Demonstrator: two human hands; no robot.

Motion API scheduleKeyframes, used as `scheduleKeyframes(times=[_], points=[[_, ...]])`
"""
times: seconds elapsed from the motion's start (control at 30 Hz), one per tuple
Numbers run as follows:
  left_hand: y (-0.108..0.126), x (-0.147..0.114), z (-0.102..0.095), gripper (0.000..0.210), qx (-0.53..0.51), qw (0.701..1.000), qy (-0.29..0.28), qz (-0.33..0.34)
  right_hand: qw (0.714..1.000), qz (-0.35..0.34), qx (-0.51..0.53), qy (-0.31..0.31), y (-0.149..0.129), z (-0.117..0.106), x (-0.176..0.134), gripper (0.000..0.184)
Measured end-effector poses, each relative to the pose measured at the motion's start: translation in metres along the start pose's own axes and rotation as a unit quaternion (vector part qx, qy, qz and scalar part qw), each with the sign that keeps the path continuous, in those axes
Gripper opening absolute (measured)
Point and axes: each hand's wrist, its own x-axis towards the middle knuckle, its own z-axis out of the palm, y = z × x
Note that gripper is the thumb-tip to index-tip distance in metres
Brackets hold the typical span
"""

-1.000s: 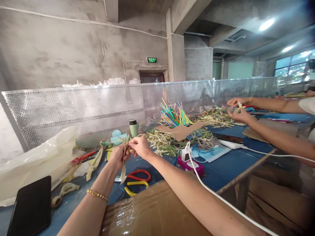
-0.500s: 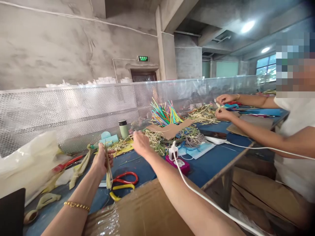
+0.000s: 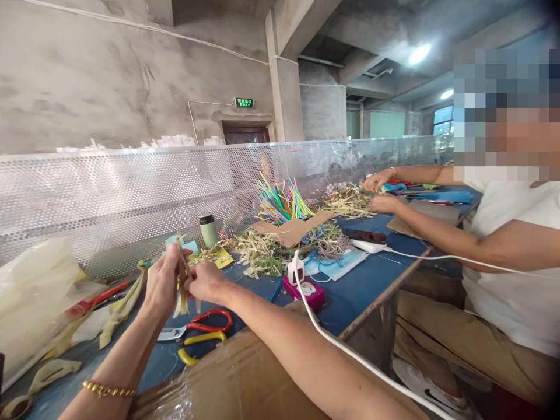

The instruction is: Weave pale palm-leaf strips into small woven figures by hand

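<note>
Upright in my left hand (image 3: 163, 279) is a small bundle of pale straw strips (image 3: 181, 304), its loose ends hanging below the fingers. My right hand (image 3: 209, 282) is closed at the near side of this bundle, fingertips pressed against the strips; part of the grip is hidden. Just below both hands, scissors (image 3: 213, 319) with red and yellow handle loops lie on the blue table (image 3: 258, 291). A heap of cut straw pieces (image 3: 258, 252) lies beyond my right hand.
A cardboard sheet (image 3: 254, 373) lies under my forearms. To the right are a magenta power socket (image 3: 304, 291) with a white charger and cable, and a blue face mask (image 3: 345, 263). Colored stems (image 3: 284, 201) and a green bottle (image 3: 209, 230) stand behind. A co-worker (image 3: 507, 251) sits at right.
My right hand has moved left and down from over the straw heap to the bundle in my left hand. The view has shifted slightly right.
</note>
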Motion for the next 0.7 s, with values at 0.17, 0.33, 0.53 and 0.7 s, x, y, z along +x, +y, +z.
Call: scheduleKeyframes(times=[0.17, 0.33, 0.53, 0.7], points=[[0.002, 0.018, -0.019, 0.028, 0.038, 0.998, -0.003, 0.042, 0.990, -0.057, -0.114, 0.064, 0.003, -0.029, -0.005, 0.028], [-0.003, 0.033, -0.037, 0.027, -0.047, 0.996, 0.070, -0.025, 0.972, -0.044, -0.184, -0.141, 0.012, -0.039, -0.011, 0.024], [-0.014, 0.032, -0.035, 0.017, -0.115, 0.986, 0.069, -0.097, 0.898, -0.090, -0.336, -0.271, -0.007, -0.014, -0.025, 0.033], [-0.013, 0.035, -0.036, 0.019, -0.168, 0.977, 0.054, -0.118, 0.909, -0.095, -0.313, -0.259, -0.021, -0.009, -0.039, 0.040]])
